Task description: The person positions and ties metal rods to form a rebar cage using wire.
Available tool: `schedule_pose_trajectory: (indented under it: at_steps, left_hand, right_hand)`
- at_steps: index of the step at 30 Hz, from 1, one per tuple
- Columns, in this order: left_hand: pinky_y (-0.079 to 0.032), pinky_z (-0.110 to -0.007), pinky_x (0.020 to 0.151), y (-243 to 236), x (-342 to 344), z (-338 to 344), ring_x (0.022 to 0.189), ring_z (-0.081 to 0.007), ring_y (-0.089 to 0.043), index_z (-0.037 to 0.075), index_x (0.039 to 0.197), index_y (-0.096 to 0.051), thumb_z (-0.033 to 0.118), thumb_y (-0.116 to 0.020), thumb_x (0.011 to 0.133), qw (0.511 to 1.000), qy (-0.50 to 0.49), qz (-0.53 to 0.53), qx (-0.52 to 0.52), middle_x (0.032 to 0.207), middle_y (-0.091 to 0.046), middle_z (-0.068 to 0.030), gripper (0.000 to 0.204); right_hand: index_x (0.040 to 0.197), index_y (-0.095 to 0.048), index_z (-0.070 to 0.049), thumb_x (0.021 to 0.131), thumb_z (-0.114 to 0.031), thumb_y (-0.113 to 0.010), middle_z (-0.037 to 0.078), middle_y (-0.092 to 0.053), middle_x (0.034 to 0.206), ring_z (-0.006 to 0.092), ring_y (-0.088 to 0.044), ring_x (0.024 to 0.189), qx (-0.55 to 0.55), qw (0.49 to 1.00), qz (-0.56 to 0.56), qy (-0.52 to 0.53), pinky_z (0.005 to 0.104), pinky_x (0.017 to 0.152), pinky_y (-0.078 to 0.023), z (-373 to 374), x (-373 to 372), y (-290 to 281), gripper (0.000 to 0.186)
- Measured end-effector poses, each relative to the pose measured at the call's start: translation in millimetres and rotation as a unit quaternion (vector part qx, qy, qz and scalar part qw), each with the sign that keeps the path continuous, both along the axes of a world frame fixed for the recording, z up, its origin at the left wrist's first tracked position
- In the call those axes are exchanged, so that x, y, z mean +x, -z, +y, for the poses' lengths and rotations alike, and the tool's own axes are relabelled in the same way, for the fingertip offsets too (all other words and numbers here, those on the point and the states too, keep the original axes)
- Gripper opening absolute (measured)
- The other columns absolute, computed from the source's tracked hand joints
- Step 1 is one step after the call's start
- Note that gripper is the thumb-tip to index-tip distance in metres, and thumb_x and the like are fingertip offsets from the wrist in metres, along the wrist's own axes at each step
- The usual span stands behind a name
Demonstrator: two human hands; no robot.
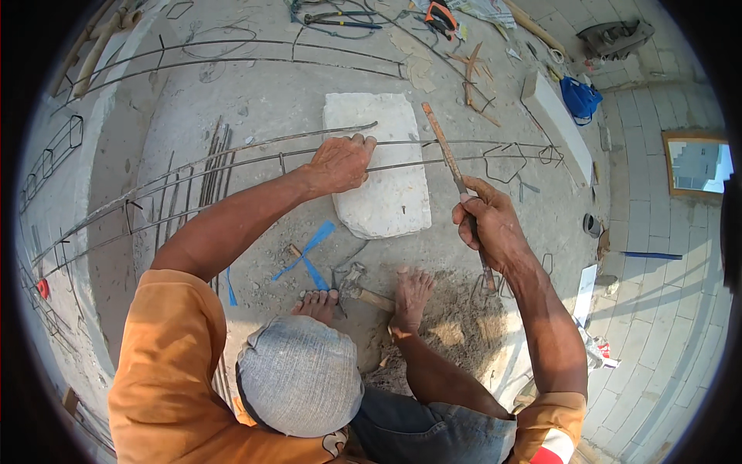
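1. Left hand (338, 166) is closed with bent fingers over the long, thin frame of dark steel rods (398, 143). I cannot tell how strongly it presses.
2. Right hand (495, 224) is closed around a long, narrow, rusty brown metal bar (442, 141). The bar is tilted: its upper end leans to the left, and its lower end comes out below the fist.
3. The frame goes from the left side, across the thick, whitish, rough rectangular slab (382, 197), to the right. The left hand is above this slab.
4. The metal bar crosses in front of the rods, just beside the slab's right edge; I cannot tell if they touch.
5. Near the bare feet (413, 298) lies a hammer with grey metal head and wooden handle (375, 299). Bright blue flat strips (315, 238) are close to it, on the grey dusty floor (255, 108).
6. To the left of the slab, a group of straight, thin, brownish rods (215, 172) lies partly under the frame.
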State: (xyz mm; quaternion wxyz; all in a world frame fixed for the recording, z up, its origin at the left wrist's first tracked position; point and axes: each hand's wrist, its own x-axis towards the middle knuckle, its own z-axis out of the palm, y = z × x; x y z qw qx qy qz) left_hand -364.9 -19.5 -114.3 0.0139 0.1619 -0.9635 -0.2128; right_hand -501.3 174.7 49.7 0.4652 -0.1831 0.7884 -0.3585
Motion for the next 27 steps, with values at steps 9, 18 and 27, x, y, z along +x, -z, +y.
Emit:
schedule_pose_trajectory:
  at_steps: [9,18,27]
  left_hand:
    - [-0.048,-0.042,0.072,6.3,-3.5,20.7,0.085,-0.0300,-0.063,-0.001,0.104,-0.052,0.006,-0.063,0.074,0.991,-0.065,0.018,-0.118,0.092,-0.059,-0.0166,0.033]
    - [-0.046,-0.042,0.073,10.4,-4.1,25.4,0.082,-0.0287,-0.061,-0.003,0.106,-0.053,0.002,-0.060,0.071,0.987,-0.081,-0.001,-0.135,0.086,-0.057,-0.0150,0.036]
    - [-0.046,-0.040,0.072,15.2,-4.8,27.7,0.080,-0.0285,-0.061,-0.006,0.115,-0.051,0.001,-0.061,0.070,0.985,-0.081,0.012,-0.152,0.087,-0.058,-0.0160,0.047]
  right_hand:
    - [0.143,-0.032,0.002,0.094,-0.005,-0.038,0.007,-0.057,0.073,0.0134,-0.053,0.052,0.042,0.992,0.061,-0.105,0.0287,0.047,-0.044,-0.1,6.4,39.1,0.050]
    - [0.142,-0.035,0.000,0.089,0.004,-0.049,0.022,-0.059,0.067,0.0364,-0.059,0.056,-0.103,0.927,0.334,-0.134,0.0421,0.054,-0.046,0.5,36.1,153.2,0.055]
    - [0.145,-0.032,-0.003,0.082,0.007,-0.053,0.023,-0.060,0.073,0.0373,-0.062,0.063,-0.068,0.927,0.330,-0.163,0.0466,0.054,-0.048,-10.0,44.2,152.6,0.067]
